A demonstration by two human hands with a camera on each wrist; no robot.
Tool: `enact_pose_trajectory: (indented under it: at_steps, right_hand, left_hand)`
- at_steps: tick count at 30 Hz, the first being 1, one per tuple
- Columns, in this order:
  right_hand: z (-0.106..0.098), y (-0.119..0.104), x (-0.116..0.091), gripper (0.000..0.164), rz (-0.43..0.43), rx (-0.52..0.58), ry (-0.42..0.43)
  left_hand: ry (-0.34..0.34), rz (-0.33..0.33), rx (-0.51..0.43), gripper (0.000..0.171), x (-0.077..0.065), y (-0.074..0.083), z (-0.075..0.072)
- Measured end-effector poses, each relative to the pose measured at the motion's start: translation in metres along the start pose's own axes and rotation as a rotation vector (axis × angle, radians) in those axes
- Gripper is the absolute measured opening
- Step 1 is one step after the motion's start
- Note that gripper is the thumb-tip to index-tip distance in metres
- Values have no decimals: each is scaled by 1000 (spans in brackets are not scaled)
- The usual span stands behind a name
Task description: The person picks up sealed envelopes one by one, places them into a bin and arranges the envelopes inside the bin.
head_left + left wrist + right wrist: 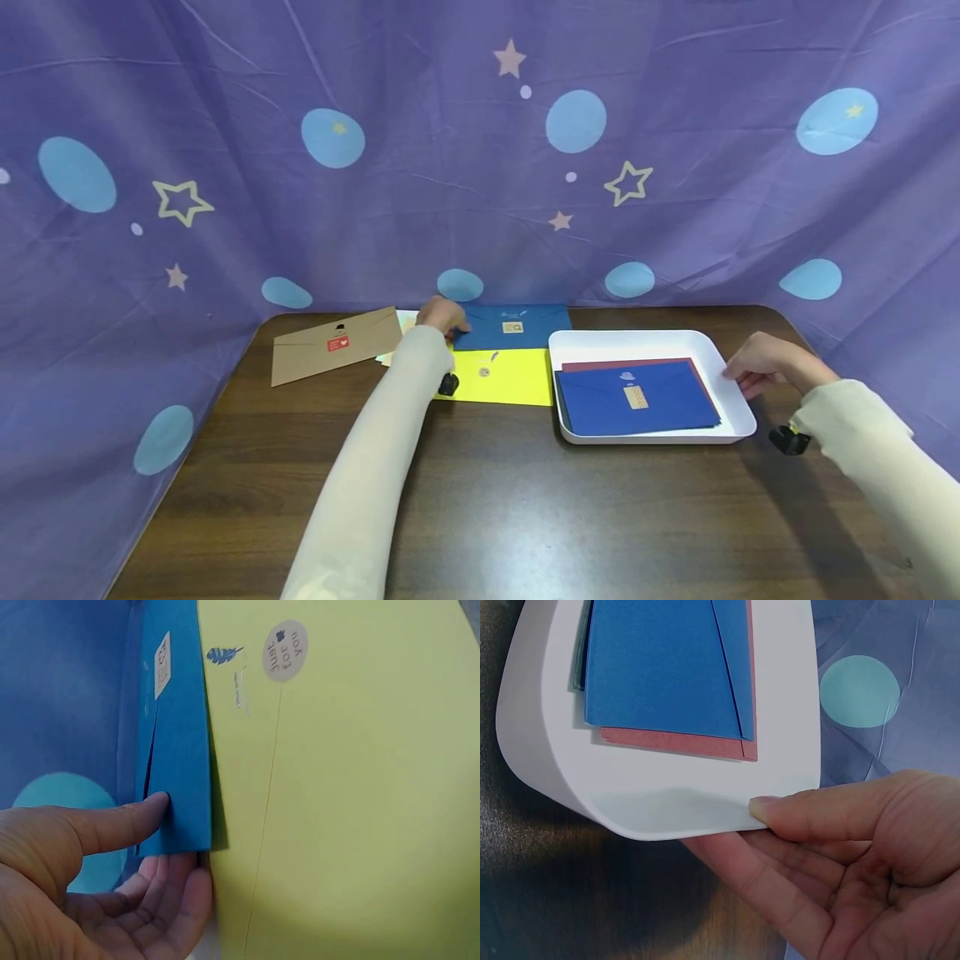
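My left hand (442,317) pinches the left end of a blue envelope (543,326), thumb on top and fingers beneath, as the left wrist view shows. That envelope overlaps a yellow envelope (517,379), which carries a round sticker (285,651). At the right, my right hand (759,364) grips the rim of a white tray (630,340), with the thumb inside and fingers under the edge. In the tray a dark blue envelope (600,406) with a tan label lies over a red one (671,744). A green edge also peeks out there.
A brown kraft envelope (307,354) with a red sticker lies at the back left of the wooden table (480,500). Pale paper (406,320) shows partly behind my left wrist. A purple curtain (480,208) hangs right behind the table's far edge.
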State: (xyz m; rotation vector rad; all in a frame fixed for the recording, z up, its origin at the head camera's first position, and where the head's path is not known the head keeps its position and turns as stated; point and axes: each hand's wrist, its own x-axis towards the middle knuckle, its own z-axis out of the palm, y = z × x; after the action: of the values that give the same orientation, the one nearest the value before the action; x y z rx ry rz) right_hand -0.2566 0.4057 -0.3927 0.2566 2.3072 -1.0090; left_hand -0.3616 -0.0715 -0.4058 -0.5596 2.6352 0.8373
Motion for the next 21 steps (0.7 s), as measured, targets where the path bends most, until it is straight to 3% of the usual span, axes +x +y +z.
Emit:
enact_pose_trajectory:
  at_steps: [6,13,15,20,21]
  right_hand:
    - [0,0,0,28,4,-1,-9]
    - [-2,1,-1,30,4,-7,-8]
    - [-2,1,0,28,1,-2,-8]
    - [-2,2,0,28,-3,12,-14]
    - [-2,1,0,29,-5,12,-16]
  left_hand:
    - [-158,-17,-228,32,18,-14,-10]
    - [-300,-16,-417,61,21,-26,-23]
    - [-323,-12,-445,60,20,-29,-26]
    - [-326,26,-432,6,18,-36,-30]
    - [-325,37,-434,7,17,-37,-30]
